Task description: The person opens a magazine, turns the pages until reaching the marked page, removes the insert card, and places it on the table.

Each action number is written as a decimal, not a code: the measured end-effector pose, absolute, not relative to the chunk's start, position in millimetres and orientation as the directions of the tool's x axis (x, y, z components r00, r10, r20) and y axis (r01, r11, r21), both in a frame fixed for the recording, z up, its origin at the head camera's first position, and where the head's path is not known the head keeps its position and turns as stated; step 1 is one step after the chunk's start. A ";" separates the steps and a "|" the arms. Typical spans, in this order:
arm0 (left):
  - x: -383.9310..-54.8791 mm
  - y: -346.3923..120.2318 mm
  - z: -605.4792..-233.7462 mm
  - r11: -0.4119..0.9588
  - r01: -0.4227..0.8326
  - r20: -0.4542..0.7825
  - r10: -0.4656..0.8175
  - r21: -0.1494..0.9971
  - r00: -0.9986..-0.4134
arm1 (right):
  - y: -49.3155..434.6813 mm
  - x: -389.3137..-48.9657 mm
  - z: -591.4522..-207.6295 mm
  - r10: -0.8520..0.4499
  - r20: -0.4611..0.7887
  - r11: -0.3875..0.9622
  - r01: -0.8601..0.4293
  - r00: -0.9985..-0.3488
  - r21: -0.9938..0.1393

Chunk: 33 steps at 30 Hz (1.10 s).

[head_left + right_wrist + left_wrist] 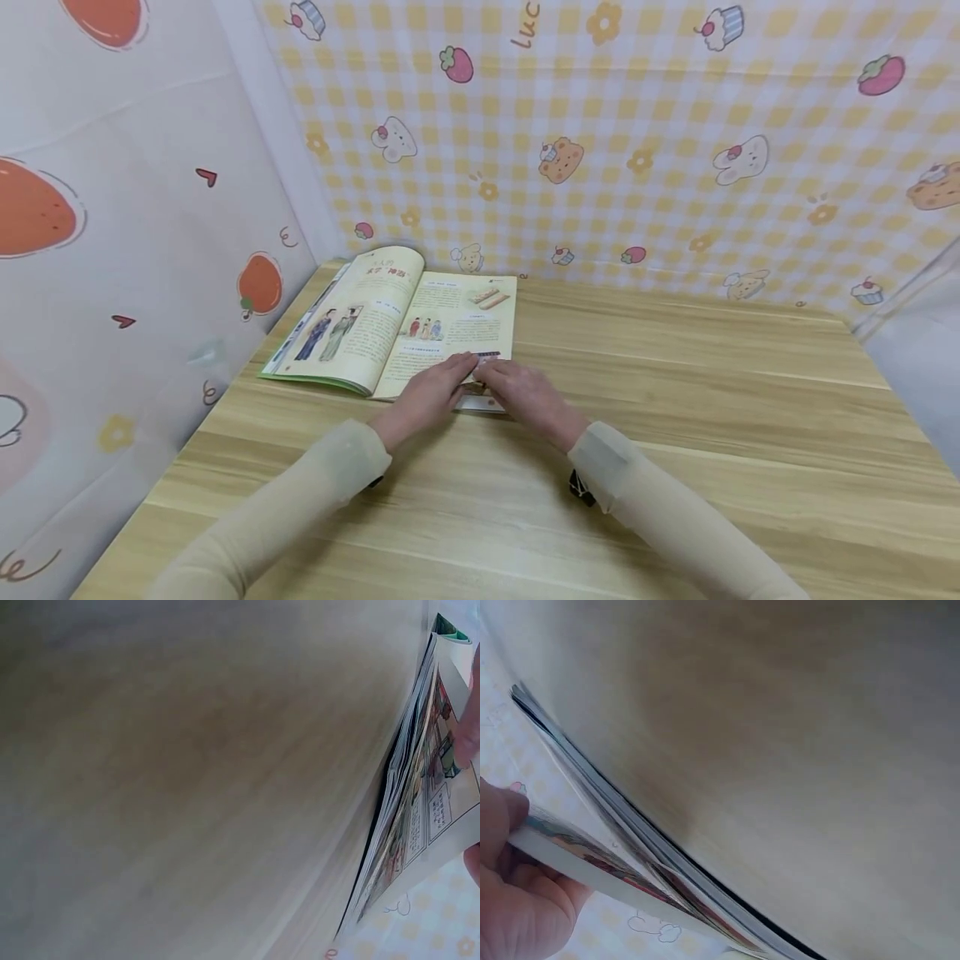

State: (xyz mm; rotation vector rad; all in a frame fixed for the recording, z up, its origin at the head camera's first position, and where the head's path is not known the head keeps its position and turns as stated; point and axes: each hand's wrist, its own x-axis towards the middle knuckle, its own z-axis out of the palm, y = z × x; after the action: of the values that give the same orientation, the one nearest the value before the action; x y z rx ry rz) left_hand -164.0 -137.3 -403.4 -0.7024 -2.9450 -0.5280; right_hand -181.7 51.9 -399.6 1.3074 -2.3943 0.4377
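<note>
An illustrated magazine [450, 292] lies open on the wooden table, its left-hand pages curving up. Both hands meet at the lower right of the right-hand page [453, 367]. My left hand [427, 393] pinches the lower edge of a lifted page [615, 881], thumb on one face and fingers behind. Close beside it, my right hand [532, 400] holds the same page near its corner. One fingertip [466, 742] lies on the printed face, and another finger shows past the page edge. Under the lifted part the remaining pages [660, 844] stay stacked.
The wooden table [675, 400] extends to the right and in front of the magazine. A yellow checked cloth [637, 167] with cartoon prints hangs behind. A white printed cloth [165, 233] stands along the left side.
</note>
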 end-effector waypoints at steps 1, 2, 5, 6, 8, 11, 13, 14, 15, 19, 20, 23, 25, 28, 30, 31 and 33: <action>-164.6 -136.2 -403.3 0.837 0.452 0.151 0.427 0.307 -0.892 | 52.4 -181.6 -399.7 -0.727 0.475 0.517 -0.851 -0.496 -0.098; -165.1 -135.3 -402.9 0.839 0.452 0.157 0.425 0.301 -0.892 | 53.0 -181.3 -399.8 -0.718 0.487 0.515 -0.851 -0.497 -0.109; -165.6 -134.4 -401.2 0.845 0.449 0.179 0.413 0.291 -0.893 | 54.3 -181.8 -400.8 -0.680 0.535 0.511 -0.847 -0.501 -0.144; -165.6 -134.3 -400.4 0.847 0.444 0.180 0.407 0.292 -0.896 | 54.9 -182.2 -401.4 -0.660 0.556 0.509 -0.845 -0.505 -0.163; -165.6 -134.7 -399.3 0.849 0.436 0.189 0.395 0.298 -0.899 | 55.9 -183.1 -402.5 -0.622 0.589 0.514 -0.836 -0.517 -0.191; -165.6 -136.3 -398.1 0.845 0.432 0.210 0.382 0.314 -0.900 | 57.6 -185.2 -404.6 -0.571 0.602 0.538 -0.808 -0.558 -0.240; -165.7 -138.4 -397.2 0.838 0.432 0.237 0.370 0.332 -0.899 | 58.1 -186.3 -405.4 -0.552 0.580 0.556 -0.783 -0.599 -0.279; -165.9 -140.0 -396.9 0.835 0.430 0.249 0.360 0.343 -0.899 | 58.3 -186.6 -405.6 -0.548 0.560 0.563 -0.769 -0.621 -0.302; -166.1 -141.8 -396.6 0.833 0.427 0.261 0.350 0.353 -0.900 | 58.3 -186.8 -405.4 -0.549 0.540 0.567 -0.759 -0.637 -0.320; -166.9 -151.5 -393.5 0.839 0.387 0.293 0.287 0.383 -0.912 | 57.0 -187.3 -404.1 -0.570 0.438 0.589 -0.718 -0.695 -0.372; -167.4 -154.5 -392.6 0.845 0.380 0.302 0.276 0.377 -0.913 | 56.7 -187.4 -403.8 -0.578 0.415 0.593 -0.711 -0.703 -0.379; -168.1 -165.1 -389.8 0.860 0.349 0.320 0.234 0.371 -0.918 | 54.9 -188.2 -403.7 -0.610 0.337 0.599 -0.696 -0.717 -0.396; -168.5 -173.3 -387.9 0.870 0.323 0.331 0.201 0.373 -0.922 | 53.8 -188.8 -404.6 -0.656 0.279 0.584 -0.706 -0.701 -0.402; -168.3 -187.3 -385.5 0.884 0.281 0.352 0.145 0.374 -0.925 | 52.5 -189.4 -406.9 -0.749 0.180 0.542 -0.746 -0.638 -0.387; -167.8 -197.1 -383.9 0.896 0.250 0.354 0.114 0.367 -0.928 | 52.5 -189.0 -408.5 -0.793 0.125 0.520 -0.770 -0.596 -0.371; -167.7 -202.1 -383.2 0.901 0.235 0.353 0.100 0.365 -0.930 | 52.7 -188.7 -409.1 -0.805 0.097 0.518 -0.774 -0.585 -0.364; -166.9 -211.5 -382.3 0.911 0.206 0.347 0.075 0.358 -0.935 | 53.6 -188.2 -410.0 -0.813 0.056 0.525 -0.771 -0.579 -0.361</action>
State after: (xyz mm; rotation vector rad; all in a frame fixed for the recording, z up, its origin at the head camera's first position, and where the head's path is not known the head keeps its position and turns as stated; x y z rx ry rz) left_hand -166.9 -211.5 -382.3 -0.2077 -2.7445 -0.5648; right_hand -188.2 53.6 -410.0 1.4852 -2.8452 0.5746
